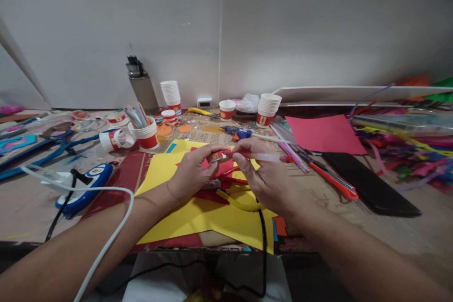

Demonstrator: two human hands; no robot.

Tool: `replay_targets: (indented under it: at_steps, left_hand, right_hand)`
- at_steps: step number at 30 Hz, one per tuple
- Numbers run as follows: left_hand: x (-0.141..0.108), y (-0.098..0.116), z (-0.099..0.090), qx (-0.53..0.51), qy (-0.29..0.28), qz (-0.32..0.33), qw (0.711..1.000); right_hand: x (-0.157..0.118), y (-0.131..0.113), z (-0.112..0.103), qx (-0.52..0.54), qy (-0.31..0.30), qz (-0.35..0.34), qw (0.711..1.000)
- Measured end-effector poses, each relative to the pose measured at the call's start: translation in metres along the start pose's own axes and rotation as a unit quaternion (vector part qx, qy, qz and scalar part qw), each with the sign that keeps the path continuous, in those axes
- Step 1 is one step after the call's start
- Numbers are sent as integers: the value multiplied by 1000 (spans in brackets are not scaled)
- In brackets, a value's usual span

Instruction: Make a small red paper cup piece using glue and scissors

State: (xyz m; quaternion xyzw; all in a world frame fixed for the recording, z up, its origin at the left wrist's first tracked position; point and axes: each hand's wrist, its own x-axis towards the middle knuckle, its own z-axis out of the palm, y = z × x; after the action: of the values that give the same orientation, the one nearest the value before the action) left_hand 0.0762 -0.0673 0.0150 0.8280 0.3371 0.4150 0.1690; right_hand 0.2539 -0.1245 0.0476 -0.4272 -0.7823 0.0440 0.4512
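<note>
My left hand pinches a small red-and-white paper piece with a gold mark, like a part of a paper cup. In my right hand is a thin translucent stick with a red end pointing right; its other end meets the paper piece, though the fingers hide the exact contact. Both hands are closed and close together over yellow paper sheets. Under them lie red paper cutouts, partly covered, and a bent yellow strip beside orange-red loops.
A glue gun, stacked paper cups and a bottle stand toward the wall. Right are a utility knife, a black phone-like slab and red paper. A blue power strip and white cable lie left.
</note>
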Motion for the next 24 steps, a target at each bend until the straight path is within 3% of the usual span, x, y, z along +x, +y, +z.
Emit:
replay_targets:
  at_steps: [24]
  left_hand:
    - [-1,0,0,-12,-21,-17,1000]
  right_hand:
    - [-1,1,0,-15,-10,2,1000]
